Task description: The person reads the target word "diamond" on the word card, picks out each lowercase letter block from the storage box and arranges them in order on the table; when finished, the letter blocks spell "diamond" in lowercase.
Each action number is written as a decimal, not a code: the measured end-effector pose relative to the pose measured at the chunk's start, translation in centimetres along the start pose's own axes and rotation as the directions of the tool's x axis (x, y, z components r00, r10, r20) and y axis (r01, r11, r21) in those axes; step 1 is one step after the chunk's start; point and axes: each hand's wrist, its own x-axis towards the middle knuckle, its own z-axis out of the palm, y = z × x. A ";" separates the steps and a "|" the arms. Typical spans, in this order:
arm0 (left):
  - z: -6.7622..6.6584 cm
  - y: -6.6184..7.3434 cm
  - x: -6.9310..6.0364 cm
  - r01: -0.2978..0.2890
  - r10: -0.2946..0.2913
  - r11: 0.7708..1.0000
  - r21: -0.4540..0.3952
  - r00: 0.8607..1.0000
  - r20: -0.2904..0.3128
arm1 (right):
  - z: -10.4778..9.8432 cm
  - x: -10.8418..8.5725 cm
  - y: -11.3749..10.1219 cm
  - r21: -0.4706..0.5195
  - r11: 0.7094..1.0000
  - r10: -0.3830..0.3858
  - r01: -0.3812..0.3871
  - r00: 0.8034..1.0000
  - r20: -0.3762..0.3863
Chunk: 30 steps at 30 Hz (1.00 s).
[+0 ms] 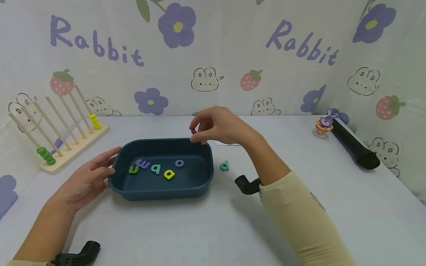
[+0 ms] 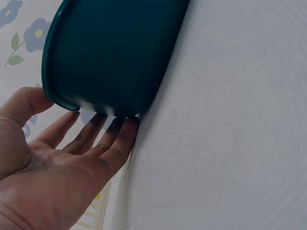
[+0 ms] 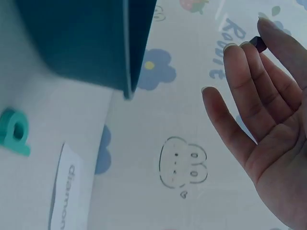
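A dark blue-green plastic tub point(image 1: 159, 195) stands on the table. My left hand point(image 1: 91, 179) holds its left end, thumb at the rim and fingertips on the outer wall in the left wrist view. Over the tub's far right corner, my right hand point(image 1: 216, 125) pinches a small dark red piece point(image 3: 259, 44); its shape is mostly hidden by the fingers. Inside the tub lie several letters: a purple one point(image 1: 143, 163), a green one point(image 1: 133, 169), a teal one point(image 1: 155, 169), a yellow "a" point(image 1: 169, 174) and a purple "o" point(image 1: 179, 163).
Right of the tub lies another teal letter point(image 1: 224, 166). A printed white paper strip point(image 3: 67, 189) is behind it. A wooden peg rack point(image 1: 74, 146) with green and yellow beads stands at left. A small purple figurine point(image 1: 324, 125) and a long black object point(image 1: 354, 144) sit at right.
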 end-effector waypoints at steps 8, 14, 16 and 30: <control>0.0 -0.1 0.0 -0.010 0.010 1.000 -0.010 1.000 0.016 | -0.1 -2.1 1.8 -0.021 0.999 0.037 -0.039 0.997 -0.063; -0.3 -0.1 0.1 -0.020 0.021 1.000 -0.014 0.999 0.031 | 0.1 -4.0 3.8 0.027 0.996 0.086 -0.084 0.992 -0.096; -0.4 -0.1 0.1 -0.028 0.029 0.999 -0.016 0.999 0.035 | 0.2 -4.4 4.5 0.035 0.994 0.102 -0.099 0.990 -0.101; -0.5 -0.5 0.2 -0.022 0.024 0.999 -0.038 0.999 0.043 | 0.7 -6.5 7.0 0.027 0.984 0.178 -0.176 0.978 -0.111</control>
